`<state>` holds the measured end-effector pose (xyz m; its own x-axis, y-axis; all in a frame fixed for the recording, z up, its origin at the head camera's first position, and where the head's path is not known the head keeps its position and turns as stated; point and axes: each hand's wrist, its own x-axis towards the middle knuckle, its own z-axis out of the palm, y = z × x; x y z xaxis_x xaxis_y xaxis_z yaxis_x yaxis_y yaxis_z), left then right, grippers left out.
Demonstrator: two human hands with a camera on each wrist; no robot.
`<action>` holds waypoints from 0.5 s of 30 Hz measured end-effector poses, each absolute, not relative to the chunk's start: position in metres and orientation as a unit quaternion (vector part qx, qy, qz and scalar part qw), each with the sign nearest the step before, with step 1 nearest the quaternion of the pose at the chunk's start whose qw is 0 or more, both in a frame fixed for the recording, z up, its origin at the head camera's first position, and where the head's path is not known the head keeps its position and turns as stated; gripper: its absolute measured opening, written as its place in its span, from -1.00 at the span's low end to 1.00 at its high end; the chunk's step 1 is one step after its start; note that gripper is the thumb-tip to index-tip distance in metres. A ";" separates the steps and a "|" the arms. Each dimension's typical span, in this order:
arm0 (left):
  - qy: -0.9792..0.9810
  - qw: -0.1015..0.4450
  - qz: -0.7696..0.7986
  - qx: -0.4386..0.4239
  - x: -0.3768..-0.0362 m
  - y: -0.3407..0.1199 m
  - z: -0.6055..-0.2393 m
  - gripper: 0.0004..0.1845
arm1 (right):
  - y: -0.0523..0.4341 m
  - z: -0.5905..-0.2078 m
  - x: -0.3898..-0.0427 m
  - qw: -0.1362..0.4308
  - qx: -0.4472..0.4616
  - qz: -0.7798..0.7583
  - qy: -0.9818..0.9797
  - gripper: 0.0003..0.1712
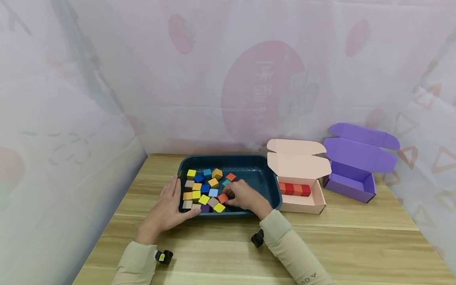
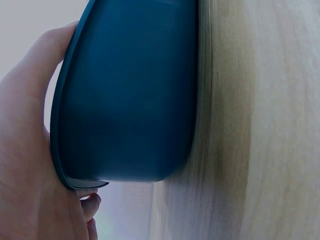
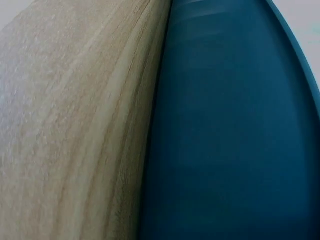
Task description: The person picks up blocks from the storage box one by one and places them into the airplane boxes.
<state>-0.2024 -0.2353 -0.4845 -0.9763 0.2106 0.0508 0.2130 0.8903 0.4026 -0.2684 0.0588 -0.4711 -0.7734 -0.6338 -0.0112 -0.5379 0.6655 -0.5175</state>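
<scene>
Sleeved forearms reach over the worktop (image 1: pixel 356 245) to the dark teal tray (image 1: pixel 265 180). Inside it, the right hand (image 1: pixel 244 196) curls its grip onto an orange-red cube (image 1: pixel 223 198) among crowded cubes; a loose pinch could drop it or knock neighbours. Flat-fingered, the left hand (image 1: pixel 167 208) steadies the tray's corner, so it may slide if released. Beyond stand a pink box (image 1: pixel 313 204) holding red cubes and a purple box (image 1: pixel 350 186), with patterned translucent sheeting around.

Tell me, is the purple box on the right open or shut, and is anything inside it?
Open. The purple box has its lid flap standing up behind it, and the part of its inside that shows holds nothing.
</scene>
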 end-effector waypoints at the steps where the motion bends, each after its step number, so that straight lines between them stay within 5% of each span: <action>1: -0.972 0.002 -0.207 -0.109 -0.202 -0.235 -0.485 0.42 | 0.060 -0.471 -0.269 0.095 -0.321 -0.252 0.908 -0.72; 15: -0.972 0.004 -0.206 -0.108 -0.203 -0.235 -0.486 0.43 | 0.087 -0.451 -0.263 0.066 -0.287 -0.285 0.912 -0.71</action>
